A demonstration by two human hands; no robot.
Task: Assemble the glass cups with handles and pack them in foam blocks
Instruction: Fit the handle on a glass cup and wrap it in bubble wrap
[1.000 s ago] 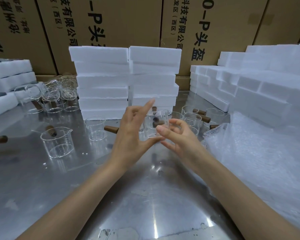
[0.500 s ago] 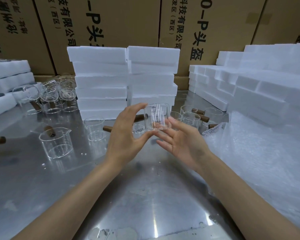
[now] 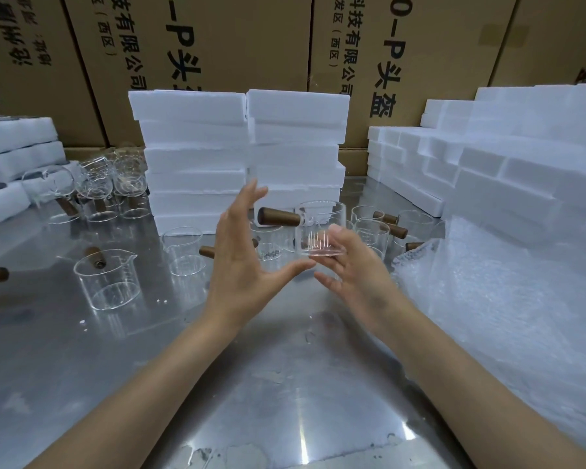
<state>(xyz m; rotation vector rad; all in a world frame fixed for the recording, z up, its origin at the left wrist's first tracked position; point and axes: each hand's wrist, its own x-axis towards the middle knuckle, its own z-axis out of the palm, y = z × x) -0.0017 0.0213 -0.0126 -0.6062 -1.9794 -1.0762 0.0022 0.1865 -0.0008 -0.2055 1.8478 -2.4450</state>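
A glass cup [image 3: 320,228] with a wooden handle [image 3: 278,217] is carried on the straight, upturned fingers of the right hand [image 3: 356,275], above the table [image 3: 285,401]; nothing is pinched, the cup is only supported from below. The handle's long axis lies roughly level and points left, toward the left hand [image 3: 242,262]. The left hand is held wide, fingers spread, thumb reaching toward the cup's base; nothing is gripped. The handle end is seen just beside the left fingers, so the left hand is judged nearer for taking it. The foam blocks [image 3: 241,157] are stacked behind, well apart from the cup.
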